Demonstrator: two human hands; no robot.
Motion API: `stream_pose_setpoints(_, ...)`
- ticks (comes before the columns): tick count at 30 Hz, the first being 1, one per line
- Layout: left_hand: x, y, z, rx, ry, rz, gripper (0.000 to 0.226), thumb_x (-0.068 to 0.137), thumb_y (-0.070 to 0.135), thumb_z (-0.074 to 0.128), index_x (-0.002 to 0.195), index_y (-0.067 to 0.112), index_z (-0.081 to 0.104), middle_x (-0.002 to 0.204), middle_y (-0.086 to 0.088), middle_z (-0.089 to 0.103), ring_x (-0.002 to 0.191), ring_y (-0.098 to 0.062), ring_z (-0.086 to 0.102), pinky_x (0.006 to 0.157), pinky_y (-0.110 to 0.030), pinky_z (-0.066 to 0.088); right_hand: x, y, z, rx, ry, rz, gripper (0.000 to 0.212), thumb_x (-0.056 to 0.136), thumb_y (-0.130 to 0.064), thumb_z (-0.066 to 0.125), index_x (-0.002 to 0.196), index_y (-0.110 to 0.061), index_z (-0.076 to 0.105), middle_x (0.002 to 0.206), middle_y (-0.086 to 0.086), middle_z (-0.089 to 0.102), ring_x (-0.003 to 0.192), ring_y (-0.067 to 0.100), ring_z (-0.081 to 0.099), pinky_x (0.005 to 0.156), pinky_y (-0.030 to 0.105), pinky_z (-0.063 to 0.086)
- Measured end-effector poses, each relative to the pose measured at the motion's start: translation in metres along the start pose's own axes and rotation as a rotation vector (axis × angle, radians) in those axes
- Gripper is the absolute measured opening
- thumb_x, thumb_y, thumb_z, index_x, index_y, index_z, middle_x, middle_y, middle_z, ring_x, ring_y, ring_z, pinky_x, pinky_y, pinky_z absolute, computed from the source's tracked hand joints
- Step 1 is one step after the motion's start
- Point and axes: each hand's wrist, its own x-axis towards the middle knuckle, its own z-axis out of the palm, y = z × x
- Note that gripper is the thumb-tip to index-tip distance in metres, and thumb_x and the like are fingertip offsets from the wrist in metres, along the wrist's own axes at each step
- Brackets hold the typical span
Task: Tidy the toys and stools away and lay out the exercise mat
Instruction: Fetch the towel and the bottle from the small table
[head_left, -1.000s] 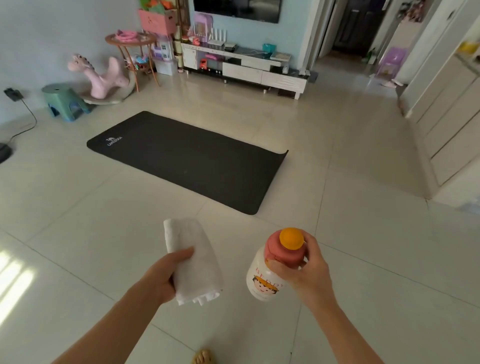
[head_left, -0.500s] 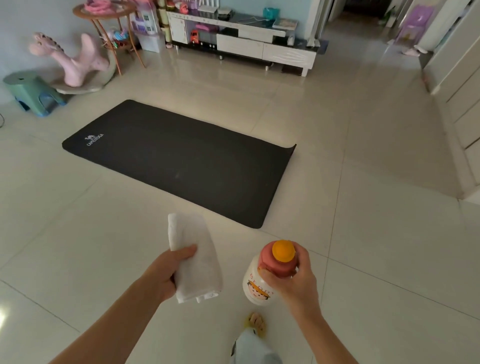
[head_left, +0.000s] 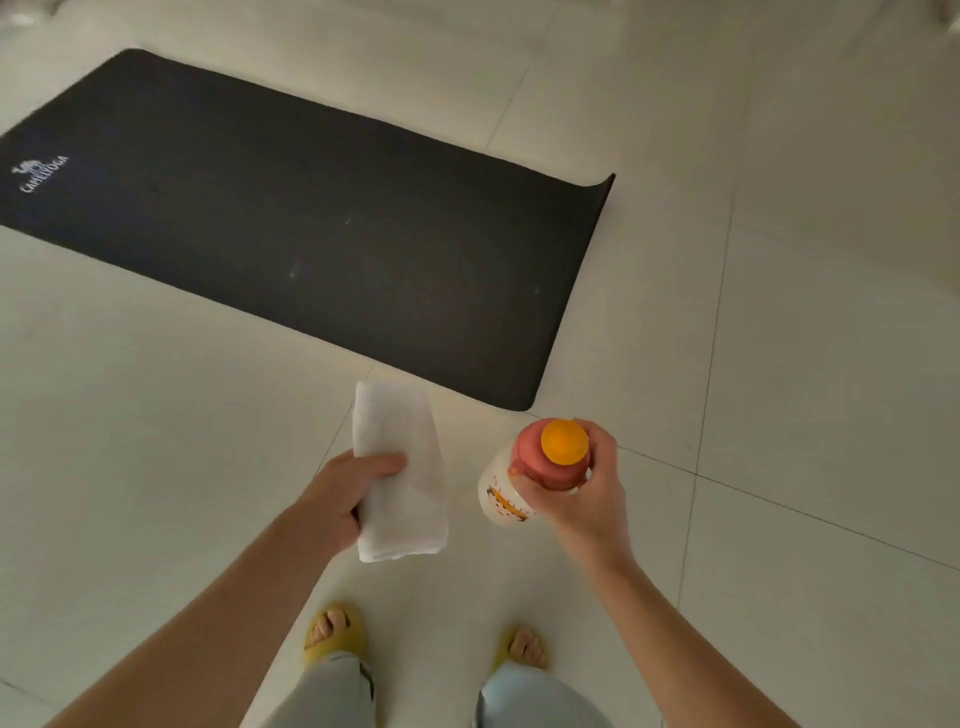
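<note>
The exercise mat (head_left: 322, 228) lies unrolled and flat on the tiled floor (head_left: 810, 322), running from the left edge of the view toward the centre. It is black, with a small white logo printed near its left end. Its right end shows a slight upward curl at the far corner. The near right corner sits just ahead of the person's hands.

The left hand (head_left: 345, 496) holds a folded white towel (head_left: 397, 467); its fingers are curled round the lower part of the cloth, with the thumb across the front. The towel stands upright in the grip, its upper end reaching near the mat's near edge in the view.

The right hand (head_left: 582, 488) grips a bottle (head_left: 506, 496) by its pink cap section, fingers wrapped round it from the right. The bottle has an orange round top and a pale body with a printed cartoon figure.

Both feet, in yellow slippers (head_left: 332, 636), stand on the floor below the hands. Light trouser legs show at the bottom edge.
</note>
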Motion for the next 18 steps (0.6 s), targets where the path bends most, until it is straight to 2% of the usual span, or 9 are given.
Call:
stream_pose_setpoints(2,0.056,-0.012,-0.007,0.042,-0.012,0.005,0.042,0.076,0.007,0.067,0.118,0.008,0.058,0.113,-0.016,0.064,0.100,-0.036,0.061,0.079,-0.048,0.050,0.031,0.040,0.027,-0.001,-0.011,-0.016,0.065,0.062,-0.018,0.085,0.103,-0.046,0.043,0.092,-0.043,0.051,0.090,-0.016,0.053,0.073,0.015,0.046)
stream_pose_setpoints(4,0.115,-0.022,-0.016,0.035,-0.024,0.023,0.039,0.078,0.006,0.066,0.116,0.009,0.058,0.110,-0.014,0.065,0.100,-0.034,0.061,0.078,-0.047,0.050,0.065,0.081,0.054,-0.003,-0.019,-0.042,0.065,0.063,-0.019,0.084,0.104,-0.047,0.043,0.091,-0.043,0.052,0.091,-0.014,0.054,0.074,0.018,0.047)
stream_pose_setpoints(7,0.192,-0.027,-0.023,0.069,-0.047,0.085,0.042,0.078,0.008,0.067,0.118,0.009,0.058,0.114,-0.013,0.064,0.103,-0.034,0.060,0.085,-0.048,0.049,0.116,0.132,0.090,0.010,-0.036,-0.090,0.063,0.062,-0.021,0.085,0.101,-0.048,0.044,0.095,-0.030,0.056,0.094,-0.001,0.058,0.079,0.026,0.051)
stream_pose_setpoints(10,0.258,-0.028,-0.028,0.128,-0.051,0.175,0.037,0.081,0.009,0.064,0.118,0.008,0.057,0.113,-0.012,0.063,0.102,-0.033,0.059,0.084,-0.044,0.047,0.163,0.171,0.117,0.020,-0.036,-0.180,0.064,0.060,-0.017,0.086,0.104,-0.042,0.045,0.100,-0.021,0.056,0.095,0.006,0.058,0.080,0.029,0.051)
stream_pose_setpoints(14,0.316,-0.029,-0.028,0.173,-0.038,0.263,0.036,0.082,0.010,0.064,0.117,0.007,0.055,0.112,-0.013,0.062,0.102,-0.033,0.058,0.086,-0.044,0.046,0.209,0.205,0.140,-0.015,-0.033,-0.254,0.071,0.051,-0.033,0.082,0.110,-0.040,0.044,0.101,-0.020,0.057,0.099,0.009,0.058,0.087,0.041,0.053)
stream_pose_setpoints(18,0.344,-0.029,-0.029,0.196,-0.056,0.325,0.032,0.083,0.009,0.064,0.114,0.007,0.056,0.111,-0.013,0.061,0.101,-0.032,0.057,0.087,-0.043,0.045,0.227,0.231,0.158,-0.027,0.019,-0.293,0.069,0.055,-0.028,0.084,0.109,-0.039,0.043,0.098,-0.019,0.055,0.095,0.010,0.059,0.086,0.043,0.053)
